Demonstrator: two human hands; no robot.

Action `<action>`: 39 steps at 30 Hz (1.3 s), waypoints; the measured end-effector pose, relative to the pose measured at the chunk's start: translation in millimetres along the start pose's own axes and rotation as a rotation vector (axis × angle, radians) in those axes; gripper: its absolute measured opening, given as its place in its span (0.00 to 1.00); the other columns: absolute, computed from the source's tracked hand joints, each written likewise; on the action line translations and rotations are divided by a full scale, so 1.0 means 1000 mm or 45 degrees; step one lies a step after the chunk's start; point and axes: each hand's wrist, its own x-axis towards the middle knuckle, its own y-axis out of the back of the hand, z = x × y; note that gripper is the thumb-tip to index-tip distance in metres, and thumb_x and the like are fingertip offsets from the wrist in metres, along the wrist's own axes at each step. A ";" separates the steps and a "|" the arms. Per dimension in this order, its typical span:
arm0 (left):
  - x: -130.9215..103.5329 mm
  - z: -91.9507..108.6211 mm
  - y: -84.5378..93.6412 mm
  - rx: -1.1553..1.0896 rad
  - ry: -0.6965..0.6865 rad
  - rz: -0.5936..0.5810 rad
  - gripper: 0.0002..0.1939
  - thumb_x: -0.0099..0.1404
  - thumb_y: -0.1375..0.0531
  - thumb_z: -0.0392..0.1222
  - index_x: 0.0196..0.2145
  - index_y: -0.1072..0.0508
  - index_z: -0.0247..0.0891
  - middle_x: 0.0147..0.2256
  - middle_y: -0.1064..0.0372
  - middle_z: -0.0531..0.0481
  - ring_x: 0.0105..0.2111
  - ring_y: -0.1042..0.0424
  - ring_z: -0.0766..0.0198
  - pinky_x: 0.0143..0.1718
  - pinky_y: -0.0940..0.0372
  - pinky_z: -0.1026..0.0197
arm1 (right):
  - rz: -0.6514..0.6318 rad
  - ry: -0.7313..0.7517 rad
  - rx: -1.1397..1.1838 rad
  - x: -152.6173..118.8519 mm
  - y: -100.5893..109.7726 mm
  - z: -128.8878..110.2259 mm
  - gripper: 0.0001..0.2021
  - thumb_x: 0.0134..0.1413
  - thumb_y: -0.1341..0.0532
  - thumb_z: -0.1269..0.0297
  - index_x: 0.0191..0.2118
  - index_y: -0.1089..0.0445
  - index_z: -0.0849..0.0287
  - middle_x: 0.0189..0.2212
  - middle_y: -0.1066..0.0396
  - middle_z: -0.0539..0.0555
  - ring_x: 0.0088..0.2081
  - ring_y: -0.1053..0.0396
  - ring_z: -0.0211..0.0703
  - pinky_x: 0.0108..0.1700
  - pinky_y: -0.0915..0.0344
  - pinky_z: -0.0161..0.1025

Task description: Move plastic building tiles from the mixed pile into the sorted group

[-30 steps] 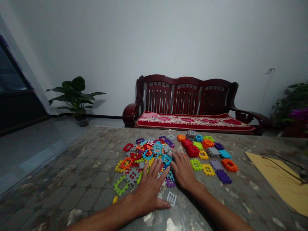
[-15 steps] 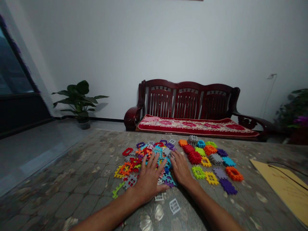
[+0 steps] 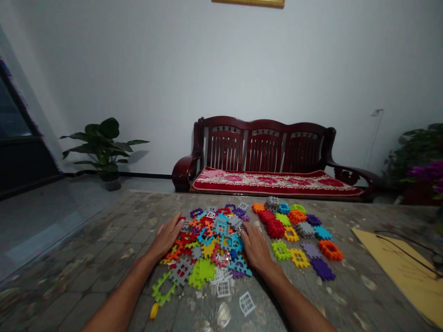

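Note:
A loose heap of colourful interlocking plastic pieces (image 3: 208,249) lies on the patterned tablecloth (image 3: 121,258). My left hand (image 3: 167,236) rests along the heap's left edge, near a red piece, its fingers stretched forward and holding nothing visible. Against the right edge lies my right hand (image 3: 255,244), fingers extended beside grey and blue pieces. Right of it, sorted pieces stand in small stacks by colour, among them a red stack (image 3: 275,228), a yellow square (image 3: 299,258) and a purple one (image 3: 323,269). A white window piece (image 3: 247,304) lies nearest me, and a small yellow piece (image 3: 154,311) sits at lower left.
Yellow cardboard (image 3: 398,272) with dark cords (image 3: 408,253) across it lies at the table's right. Beyond the table stands a dark red wooden bench (image 3: 265,143) with a red patterned cover (image 3: 273,181). Potted plants (image 3: 104,147) flank it.
My left hand has moved left from over the heap to its edge, uncovering green, yellow and white pieces. My right hand stays at the right edge. The camera view has shifted slightly.

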 end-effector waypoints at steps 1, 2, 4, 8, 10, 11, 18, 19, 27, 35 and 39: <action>0.001 0.001 -0.001 -0.021 -0.001 -0.019 0.34 0.69 0.63 0.56 0.66 0.44 0.37 0.65 0.44 0.42 0.66 0.46 0.54 0.66 0.56 0.44 | -0.010 -0.004 -0.012 -0.001 0.002 -0.002 0.22 0.67 0.55 0.55 0.58 0.34 0.55 0.57 0.32 0.58 0.59 0.36 0.52 0.62 0.43 0.52; 0.002 0.002 -0.001 -0.042 0.004 -0.040 0.35 0.69 0.63 0.56 0.66 0.45 0.37 0.66 0.45 0.43 0.66 0.47 0.54 0.66 0.57 0.43 | -0.019 -0.014 -0.029 -0.001 0.003 -0.004 0.22 0.67 0.55 0.55 0.58 0.35 0.56 0.58 0.33 0.58 0.59 0.36 0.52 0.62 0.43 0.52; 0.004 0.004 0.000 -0.089 0.016 -0.073 0.36 0.68 0.62 0.57 0.66 0.45 0.35 0.66 0.46 0.43 0.66 0.48 0.54 0.67 0.58 0.44 | -0.034 -0.038 -0.065 -0.001 0.005 -0.007 0.22 0.67 0.54 0.56 0.59 0.35 0.57 0.58 0.34 0.60 0.59 0.37 0.53 0.61 0.43 0.51; 0.003 0.003 0.002 -0.272 -0.034 -0.038 0.37 0.67 0.59 0.61 0.64 0.40 0.36 0.64 0.42 0.44 0.65 0.44 0.55 0.66 0.53 0.49 | -0.046 -0.029 -0.087 -0.001 0.007 -0.010 0.21 0.67 0.53 0.58 0.58 0.34 0.58 0.58 0.33 0.59 0.59 0.37 0.52 0.61 0.43 0.50; 0.001 0.003 0.004 -0.435 -0.043 -0.031 0.39 0.65 0.57 0.64 0.63 0.39 0.35 0.64 0.41 0.43 0.64 0.42 0.54 0.66 0.50 0.51 | -0.045 -0.015 -0.077 -0.001 0.007 -0.010 0.20 0.67 0.53 0.59 0.57 0.33 0.56 0.58 0.33 0.58 0.59 0.36 0.51 0.61 0.43 0.49; 0.001 0.002 0.005 -0.511 -0.039 -0.038 0.40 0.64 0.56 0.66 0.62 0.37 0.35 0.63 0.40 0.42 0.64 0.42 0.53 0.66 0.50 0.50 | -0.046 -0.011 -0.069 -0.001 0.008 -0.009 0.19 0.67 0.53 0.59 0.57 0.33 0.56 0.58 0.33 0.58 0.59 0.36 0.50 0.61 0.43 0.49; 0.006 0.001 0.010 -0.912 0.021 -0.043 0.43 0.57 0.48 0.72 0.54 0.28 0.33 0.53 0.28 0.37 0.57 0.32 0.47 0.62 0.45 0.44 | -0.064 0.010 -0.020 0.001 0.006 -0.007 0.19 0.67 0.53 0.58 0.56 0.33 0.57 0.57 0.32 0.57 0.59 0.37 0.51 0.61 0.44 0.49; 0.008 0.001 0.010 -0.959 0.036 -0.025 0.43 0.56 0.46 0.72 0.54 0.28 0.33 0.52 0.26 0.36 0.55 0.31 0.46 0.61 0.43 0.44 | -0.065 0.012 -0.005 0.001 0.006 -0.006 0.19 0.67 0.53 0.58 0.56 0.33 0.56 0.57 0.32 0.57 0.58 0.37 0.50 0.61 0.44 0.50; 0.018 -0.003 0.001 -1.161 0.146 0.145 0.34 0.49 0.37 0.66 0.43 0.24 0.34 0.42 0.21 0.38 0.44 0.23 0.49 0.52 0.33 0.46 | -0.020 0.096 0.100 0.002 0.004 0.006 0.19 0.66 0.53 0.57 0.52 0.29 0.55 0.54 0.29 0.56 0.56 0.35 0.49 0.61 0.43 0.49; 0.022 -0.007 0.001 -1.057 0.157 0.258 0.26 0.49 0.36 0.57 0.39 0.23 0.36 0.42 0.21 0.41 0.44 0.23 0.50 0.51 0.33 0.49 | -0.058 0.099 0.082 0.007 0.006 0.005 0.20 0.66 0.52 0.56 0.51 0.28 0.56 0.51 0.27 0.57 0.54 0.32 0.50 0.59 0.40 0.48; 0.021 -0.004 0.001 -0.860 0.116 0.252 0.21 0.49 0.39 0.51 0.38 0.22 0.36 0.40 0.21 0.43 0.43 0.24 0.51 0.51 0.33 0.50 | -0.062 0.076 0.093 0.008 0.007 0.006 0.20 0.65 0.53 0.56 0.51 0.28 0.56 0.51 0.27 0.57 0.54 0.32 0.50 0.58 0.39 0.48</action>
